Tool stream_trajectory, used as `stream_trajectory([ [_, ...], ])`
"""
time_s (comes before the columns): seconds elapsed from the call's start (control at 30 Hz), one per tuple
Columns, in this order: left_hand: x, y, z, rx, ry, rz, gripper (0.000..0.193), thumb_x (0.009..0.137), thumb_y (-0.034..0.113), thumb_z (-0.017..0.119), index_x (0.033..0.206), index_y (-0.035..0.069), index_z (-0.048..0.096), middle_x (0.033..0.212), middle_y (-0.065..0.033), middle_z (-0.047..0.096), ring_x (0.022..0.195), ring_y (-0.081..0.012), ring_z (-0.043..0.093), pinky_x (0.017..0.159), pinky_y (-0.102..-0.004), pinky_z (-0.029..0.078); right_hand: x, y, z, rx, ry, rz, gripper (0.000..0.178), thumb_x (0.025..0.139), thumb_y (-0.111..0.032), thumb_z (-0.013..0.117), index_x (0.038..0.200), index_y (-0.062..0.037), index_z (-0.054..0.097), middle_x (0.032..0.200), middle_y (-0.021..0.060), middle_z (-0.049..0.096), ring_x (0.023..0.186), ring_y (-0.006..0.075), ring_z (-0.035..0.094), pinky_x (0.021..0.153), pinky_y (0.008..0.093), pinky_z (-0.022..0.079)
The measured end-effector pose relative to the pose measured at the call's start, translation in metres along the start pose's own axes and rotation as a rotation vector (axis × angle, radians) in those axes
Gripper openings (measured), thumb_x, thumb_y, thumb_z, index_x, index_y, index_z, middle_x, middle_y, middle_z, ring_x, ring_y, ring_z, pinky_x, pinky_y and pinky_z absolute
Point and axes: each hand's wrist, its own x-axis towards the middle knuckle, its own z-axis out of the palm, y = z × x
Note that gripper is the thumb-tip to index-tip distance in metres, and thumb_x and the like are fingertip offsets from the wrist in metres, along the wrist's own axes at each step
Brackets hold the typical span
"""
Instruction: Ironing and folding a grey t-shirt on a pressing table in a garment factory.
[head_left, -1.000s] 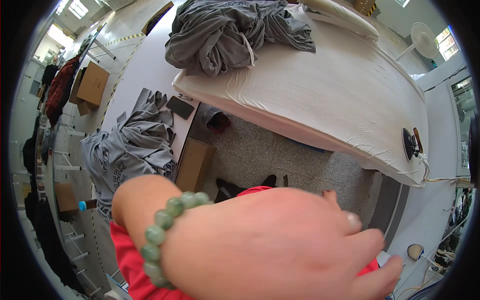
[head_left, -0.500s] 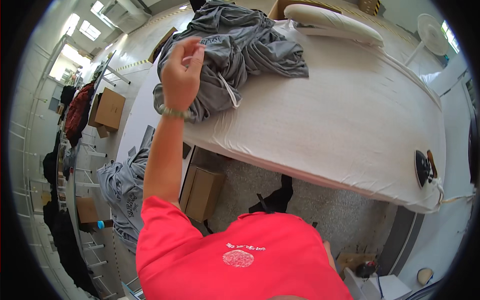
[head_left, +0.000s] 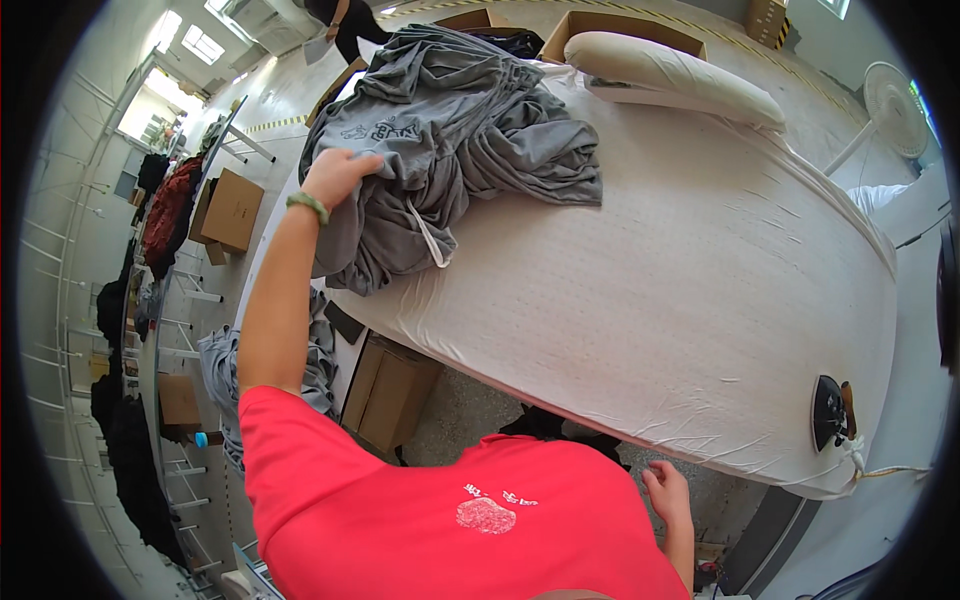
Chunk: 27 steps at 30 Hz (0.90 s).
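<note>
A crumpled grey garment (head_left: 500, 130) with dark printed lettering and a white strip lies on the padded, white-covered ironing table (head_left: 660, 290), at the far left. My left hand (head_left: 342, 175), a green bracelet on its wrist, reaches out to its left part. The fingers are closed on the cloth, and their tips are partly hidden. My right hand (head_left: 667, 490) hangs low beside the table's near edge, holding nothing, its fingers loosely bent and apart. On the table's right end stands an iron (head_left: 827, 412) with a cord.
A long white padded roll (head_left: 670, 70) lies along the far edge. More grey clothes (head_left: 222, 375) sit left of my arm. Below the table is a cardboard box (head_left: 392, 392). A white fan (head_left: 893, 110) stands at the far right; a person (head_left: 350, 25) is at the far left.
My left hand has come down onto the grey garment and closed on it. The garment lies more spread, its lettering showing. My right hand has come into view. A person appears at the back.
</note>
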Motion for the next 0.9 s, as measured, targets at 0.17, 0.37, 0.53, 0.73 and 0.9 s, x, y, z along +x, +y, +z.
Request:
stream_trajectory([
  [0.17,-0.089,0.156,-0.001,-1.552,-0.301,0.215,0.02,0.104,0.023,0.067,0.11,0.005,0.073,0.095,-0.0052,0.077,0.083,-0.0175,0.073,0.082,-0.0339,0.058,0.02,-0.087,-0.061,-0.051,0.07,-0.371,0.027,0.098,-0.013,0.071,0.121,0.0009,0.068,0.089,0.0094,0.074,0.075,0.0136,0.069,0.071,0.0303,0.056],
  [0.37,-0.214,0.311,0.039,-1.781,-0.367,0.589,0.021,0.108,0.021,0.061,0.114,0.003,0.071,0.104,-0.0089,0.076,0.094,-0.0193,0.074,0.089,-0.0352,0.058,0.01,-0.215,-0.176,-0.012,0.486,-1.173,0.06,0.084,-0.011,0.086,0.138,-0.0023,0.061,0.113,0.0129,0.075,0.103,0.0224,0.071,0.092,0.0356,0.055],
  [0.53,-0.278,0.38,0.102,-1.821,-0.529,0.708,0.024,0.111,0.019,0.054,0.121,0.002,0.067,0.118,-0.0145,0.075,0.111,-0.0235,0.073,0.1,-0.04,0.058,-0.004,-0.272,-0.198,0.039,0.702,-1.396,0.073,0.077,-0.018,0.093,0.139,-0.0017,0.06,0.119,0.0158,0.073,0.104,0.0265,0.07,0.093,0.0376,0.055],
  [0.73,-0.307,0.442,0.174,-1.292,-0.136,0.806,0.03,0.11,0.027,0.057,0.116,0.001,0.07,0.108,-0.0115,0.076,0.103,-0.0253,0.072,0.092,-0.0348,0.056,0.028,-0.215,-0.258,0.415,0.399,-1.054,0.026,0.09,-0.011,0.065,0.113,-0.0009,0.072,0.077,0.0078,0.066,0.075,0.0105,0.063,0.066,0.0292,0.052],
  [0.9,-0.275,0.359,0.317,-0.069,-0.634,0.708,0.036,0.102,0.04,0.065,0.108,0.005,0.072,0.114,-0.0187,0.073,0.104,-0.0381,0.068,0.09,-0.0444,0.053,0.103,-0.118,-0.323,-0.313,0.507,-0.611,0.031,0.09,-0.002,0.056,0.118,-0.0032,0.071,0.096,0.015,0.075,0.086,0.0236,0.072,0.082,0.0337,0.056],
])
